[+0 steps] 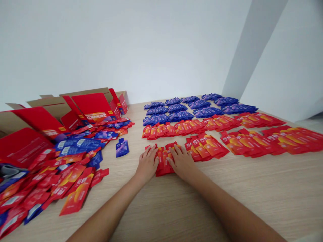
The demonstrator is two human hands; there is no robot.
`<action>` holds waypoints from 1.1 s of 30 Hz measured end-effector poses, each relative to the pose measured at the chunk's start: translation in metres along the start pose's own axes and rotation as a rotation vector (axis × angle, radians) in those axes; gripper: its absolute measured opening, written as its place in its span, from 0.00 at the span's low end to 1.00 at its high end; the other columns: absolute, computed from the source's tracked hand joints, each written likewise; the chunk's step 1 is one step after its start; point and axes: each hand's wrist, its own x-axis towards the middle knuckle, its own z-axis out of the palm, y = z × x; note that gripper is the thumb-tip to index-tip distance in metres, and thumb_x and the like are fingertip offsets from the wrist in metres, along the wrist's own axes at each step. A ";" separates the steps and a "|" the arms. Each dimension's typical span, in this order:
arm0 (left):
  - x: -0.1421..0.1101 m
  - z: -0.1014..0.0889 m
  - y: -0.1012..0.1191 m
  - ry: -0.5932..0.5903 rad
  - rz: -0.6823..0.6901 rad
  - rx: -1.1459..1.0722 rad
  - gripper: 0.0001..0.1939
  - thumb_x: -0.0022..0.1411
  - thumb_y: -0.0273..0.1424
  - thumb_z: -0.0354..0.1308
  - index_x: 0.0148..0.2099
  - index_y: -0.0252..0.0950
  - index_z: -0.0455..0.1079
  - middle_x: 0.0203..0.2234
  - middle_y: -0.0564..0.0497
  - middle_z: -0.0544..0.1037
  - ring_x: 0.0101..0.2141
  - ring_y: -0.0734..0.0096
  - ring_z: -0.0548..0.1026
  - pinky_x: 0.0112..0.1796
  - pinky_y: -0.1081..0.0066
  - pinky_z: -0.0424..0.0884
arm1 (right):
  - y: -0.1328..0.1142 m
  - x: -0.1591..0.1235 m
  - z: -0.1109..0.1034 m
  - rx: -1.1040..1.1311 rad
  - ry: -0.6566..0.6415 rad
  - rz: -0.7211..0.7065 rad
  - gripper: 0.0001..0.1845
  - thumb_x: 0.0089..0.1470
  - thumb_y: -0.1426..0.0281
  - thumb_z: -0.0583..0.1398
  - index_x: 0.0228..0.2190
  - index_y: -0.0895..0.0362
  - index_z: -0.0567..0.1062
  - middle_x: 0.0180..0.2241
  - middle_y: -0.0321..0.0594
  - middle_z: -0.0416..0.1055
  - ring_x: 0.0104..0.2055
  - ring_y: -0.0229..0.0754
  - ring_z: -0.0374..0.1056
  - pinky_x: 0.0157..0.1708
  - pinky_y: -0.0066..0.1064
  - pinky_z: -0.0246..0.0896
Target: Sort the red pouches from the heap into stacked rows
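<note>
My left hand (147, 163) lies over the left end of a short overlapping row of red pouches (164, 161). Its fingers are stretched forward, and its thumb rests along the pouches. On the right part of that same row is my right hand (183, 162), palm down with its fingers spread and its thumb pointing inward. Both hands touch the pouches and cover some of them. Close beside my right hand is another fanned stack of red pouches (208, 147). A single blue pouch (122, 148) lies apart, to the left of my left hand.
Left, a loose heap of mixed red and blue pouches (60, 178) spreads before open red cartons (93, 109). Fanned stacks of blue pouches (178, 108) stand in rows toward the wall (161, 50). More red stacks (252, 143) extend rightward across the wooden table (252, 188).
</note>
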 end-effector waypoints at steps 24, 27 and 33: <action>0.020 -0.003 -0.009 -0.225 0.170 0.115 0.31 0.65 0.47 0.40 0.66 0.39 0.49 0.63 0.44 0.56 0.63 0.57 0.51 0.58 0.46 0.47 | -0.002 0.001 0.003 -0.066 0.001 -0.015 0.29 0.61 0.57 0.47 0.59 0.58 0.61 0.62 0.49 0.55 0.63 0.58 0.48 0.56 0.52 0.48; 0.017 -0.003 -0.008 -0.175 0.157 0.095 0.30 0.65 0.47 0.41 0.65 0.42 0.51 0.64 0.45 0.55 0.63 0.55 0.50 0.58 0.44 0.45 | -0.001 0.001 0.003 -0.064 0.005 -0.027 0.28 0.61 0.59 0.46 0.58 0.57 0.62 0.61 0.48 0.56 0.62 0.58 0.49 0.55 0.52 0.50; 0.006 -0.015 -0.005 -0.079 0.161 0.017 0.27 0.64 0.46 0.46 0.62 0.45 0.57 0.62 0.48 0.60 0.62 0.53 0.51 0.58 0.43 0.44 | 0.004 0.002 0.001 -0.016 0.022 -0.011 0.28 0.62 0.61 0.44 0.60 0.58 0.57 0.63 0.46 0.53 0.62 0.54 0.50 0.56 0.51 0.50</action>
